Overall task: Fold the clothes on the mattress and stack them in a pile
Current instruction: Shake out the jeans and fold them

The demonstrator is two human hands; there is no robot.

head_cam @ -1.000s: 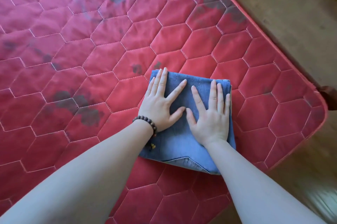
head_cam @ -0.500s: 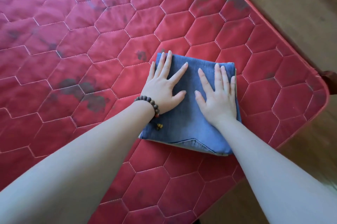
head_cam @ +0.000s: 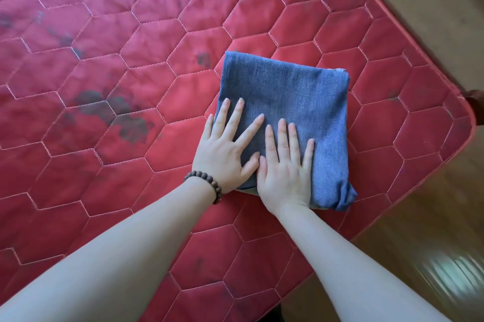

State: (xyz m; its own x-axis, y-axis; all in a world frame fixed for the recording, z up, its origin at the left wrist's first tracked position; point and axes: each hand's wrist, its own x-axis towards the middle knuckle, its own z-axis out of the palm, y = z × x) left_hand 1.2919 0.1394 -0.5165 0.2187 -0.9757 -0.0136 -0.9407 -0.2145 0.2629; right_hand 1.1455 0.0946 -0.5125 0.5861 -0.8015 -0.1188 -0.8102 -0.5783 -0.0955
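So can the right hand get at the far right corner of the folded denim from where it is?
Probably yes. The right hand lies flat on the near part of the folded denim, and the cloth between it and that corner is bare, nothing lying on it.

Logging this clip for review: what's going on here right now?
A person is pressing a folded blue denim garment flat on a red quilted mattress, near its corner. Both the left hand and the right hand lie on it with straight, spread fingers. A beaded bracelet sits on the left wrist. No other clothes or pile are visible.
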